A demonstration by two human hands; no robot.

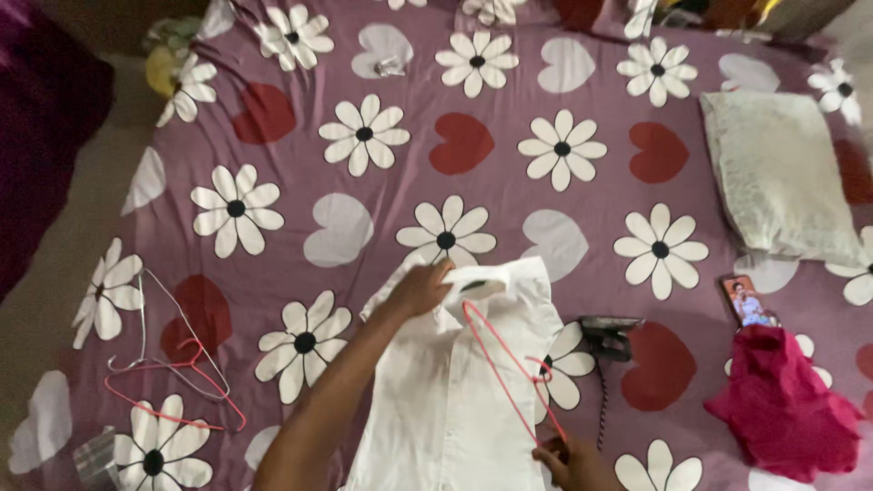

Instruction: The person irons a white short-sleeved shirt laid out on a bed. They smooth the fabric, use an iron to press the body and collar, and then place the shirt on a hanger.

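Note:
A white shirt (446,400) lies flat on the purple flowered bedsheet (364,209), collar pointing away from me. My left hand (420,289) grips the shirt at the collar. My right hand (571,462), at the bottom edge of the view, holds the lower end of a pink wire hanger (506,364) that rests diagonally across the shirt, its hook end at the collar.
Two more wire hangers, pink (173,386) and white (155,318), lie at the left. A dark clothes iron (607,335) with its cord sits right of the shirt. A magenta cloth (784,405), a phone (746,300) and a pale pillow (782,173) are at the right.

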